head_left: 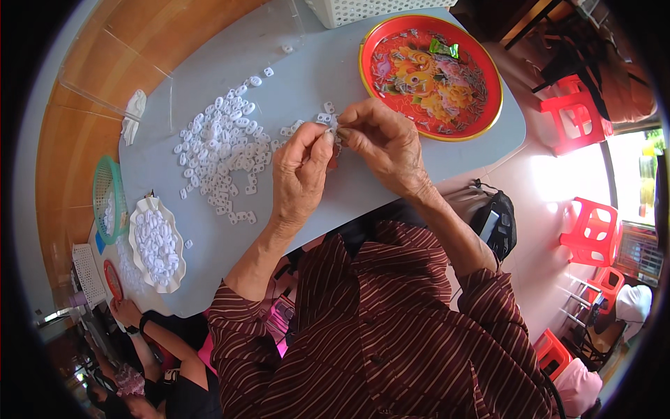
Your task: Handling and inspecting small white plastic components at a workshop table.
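Observation:
My left hand point(301, 171) is closed, its thumb and forefinger pinching a small white plastic piece point(332, 128). Fingertip to fingertip with it, my right hand point(385, 144) is also closed in a pinch at the same spot; whatever it grips is too small and covered to name. Just beyond the fingers lie a few more white pieces point(325, 117) on the grey table point(293, 216). A large loose pile of such white two-holed oval pieces point(225, 136) spreads to the left. To the right, a red floral round tray point(494, 105) holds scattered small metal pins point(476, 82).
A scalloped white dish point(178, 276) of white pieces stands at the left, beside a green mesh basket point(100, 185). A white perforated basket point(363, 10) sits at the far edge. Lower left, another person's hand point(125, 313) rests by the table. Red stools point(590, 230) stand on the right.

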Available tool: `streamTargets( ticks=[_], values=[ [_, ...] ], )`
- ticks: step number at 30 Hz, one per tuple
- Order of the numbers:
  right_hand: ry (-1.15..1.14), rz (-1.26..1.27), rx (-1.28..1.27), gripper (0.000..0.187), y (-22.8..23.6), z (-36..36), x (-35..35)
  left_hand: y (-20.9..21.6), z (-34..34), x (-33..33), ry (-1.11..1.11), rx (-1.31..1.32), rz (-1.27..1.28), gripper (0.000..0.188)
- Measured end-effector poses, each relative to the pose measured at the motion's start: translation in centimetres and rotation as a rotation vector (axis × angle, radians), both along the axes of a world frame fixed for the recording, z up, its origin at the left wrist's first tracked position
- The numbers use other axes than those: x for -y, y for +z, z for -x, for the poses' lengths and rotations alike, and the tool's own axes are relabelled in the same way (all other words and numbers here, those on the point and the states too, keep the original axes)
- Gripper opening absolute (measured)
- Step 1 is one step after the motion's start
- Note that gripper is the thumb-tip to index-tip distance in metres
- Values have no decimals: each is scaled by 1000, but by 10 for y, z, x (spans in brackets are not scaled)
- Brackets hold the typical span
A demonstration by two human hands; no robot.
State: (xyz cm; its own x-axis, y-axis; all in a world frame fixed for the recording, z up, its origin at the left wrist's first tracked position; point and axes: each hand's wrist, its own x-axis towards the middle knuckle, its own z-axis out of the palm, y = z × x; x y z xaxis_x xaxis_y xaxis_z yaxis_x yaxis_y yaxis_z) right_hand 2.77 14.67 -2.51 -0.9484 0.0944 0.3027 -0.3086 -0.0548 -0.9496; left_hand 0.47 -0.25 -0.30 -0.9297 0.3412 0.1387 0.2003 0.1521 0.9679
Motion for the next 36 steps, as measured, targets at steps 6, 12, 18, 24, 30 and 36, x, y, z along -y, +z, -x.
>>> streamTargets(
  ticks=[6,12,18,24,30,36],
  values=[
    [3,33,97,9,10,-4,3,-7,5,9,-65,70,-66,21],
    [-29,-60,115,8,6,-5,0,-1,5,12,-131,109,-4,21],
    [-91,-223,154,9,13,-5,1,-1,7,13,-166,69,30,21],
    [-116,-367,57,14,15,-4,1,-3,5,10,-168,-22,6,21],
    [-42,-209,183,16,12,-4,-3,1,6,12,-175,57,16,20],
    [-53,-200,81,18,9,-5,2,-6,8,17,-191,141,-48,19]
  ],
)
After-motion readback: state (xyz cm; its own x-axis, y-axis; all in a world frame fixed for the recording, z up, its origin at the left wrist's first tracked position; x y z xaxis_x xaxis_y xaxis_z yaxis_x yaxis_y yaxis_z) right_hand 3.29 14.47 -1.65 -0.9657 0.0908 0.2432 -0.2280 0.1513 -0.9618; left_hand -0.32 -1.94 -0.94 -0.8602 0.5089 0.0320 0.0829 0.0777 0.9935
